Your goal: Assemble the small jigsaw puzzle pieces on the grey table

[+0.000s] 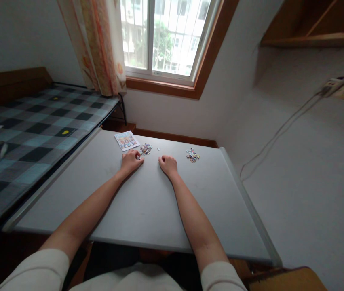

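My left hand (131, 160) rests on the grey table, with its thumb and forefinger closed around a small whitish jigsaw piece. Just beyond it lies a pile of loose jigsaw pieces (146, 149). A picture sheet (127, 140) lies flat behind the same hand. My right hand (168, 163) is curled closed on the tabletop, and whatever its fingers may hold is hidden. One single jigsaw piece (159, 149) lies between the hands, a little farther back. Off to the right is a second pile of jigsaw pieces (193, 155).
The table (141, 210) has raised side edges. A bed with a checked cover (77, 113) stands along its left. Behind are a curtain (102, 48) and a window; a wall socket (338, 89) with a hanging cable is on the right. A wooden seat (290, 280) shows at lower right.
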`<action>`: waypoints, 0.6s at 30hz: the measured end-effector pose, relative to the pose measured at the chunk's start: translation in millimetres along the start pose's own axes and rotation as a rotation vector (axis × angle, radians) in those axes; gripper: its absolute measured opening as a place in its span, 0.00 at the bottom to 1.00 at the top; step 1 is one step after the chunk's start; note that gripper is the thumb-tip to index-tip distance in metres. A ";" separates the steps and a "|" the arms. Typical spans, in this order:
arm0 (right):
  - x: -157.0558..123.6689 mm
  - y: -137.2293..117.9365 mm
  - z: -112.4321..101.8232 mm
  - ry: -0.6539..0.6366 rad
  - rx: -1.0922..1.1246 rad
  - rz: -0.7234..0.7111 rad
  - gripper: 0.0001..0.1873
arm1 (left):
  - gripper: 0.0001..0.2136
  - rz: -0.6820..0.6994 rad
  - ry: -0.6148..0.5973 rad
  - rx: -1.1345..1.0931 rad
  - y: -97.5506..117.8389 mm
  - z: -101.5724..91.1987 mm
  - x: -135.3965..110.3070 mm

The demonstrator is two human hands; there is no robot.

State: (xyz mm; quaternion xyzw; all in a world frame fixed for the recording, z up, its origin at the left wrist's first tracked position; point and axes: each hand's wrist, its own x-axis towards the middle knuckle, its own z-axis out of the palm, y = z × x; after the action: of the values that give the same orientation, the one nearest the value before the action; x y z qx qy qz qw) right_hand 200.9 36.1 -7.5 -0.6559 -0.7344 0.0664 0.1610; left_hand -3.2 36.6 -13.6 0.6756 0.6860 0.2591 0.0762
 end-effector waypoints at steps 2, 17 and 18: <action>0.0 0.2 0.3 0.004 0.002 0.000 0.19 | 0.09 0.003 -0.012 -0.002 -0.3 -0.4 0.4; 0.9 0.7 2.4 0.005 0.026 0.009 0.19 | 0.08 0.065 -0.016 -0.061 -1.6 -0.2 2.1; 1.0 0.7 2.6 0.005 0.026 0.012 0.19 | 0.08 0.073 -0.015 -0.064 -1.5 -0.5 1.9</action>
State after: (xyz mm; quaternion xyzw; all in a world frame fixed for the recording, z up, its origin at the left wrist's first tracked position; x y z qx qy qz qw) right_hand 200.6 37.5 -10.0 -0.6583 -0.7292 0.0755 0.1708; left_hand -5.0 38.4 -13.4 0.6994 0.6515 0.2785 0.0936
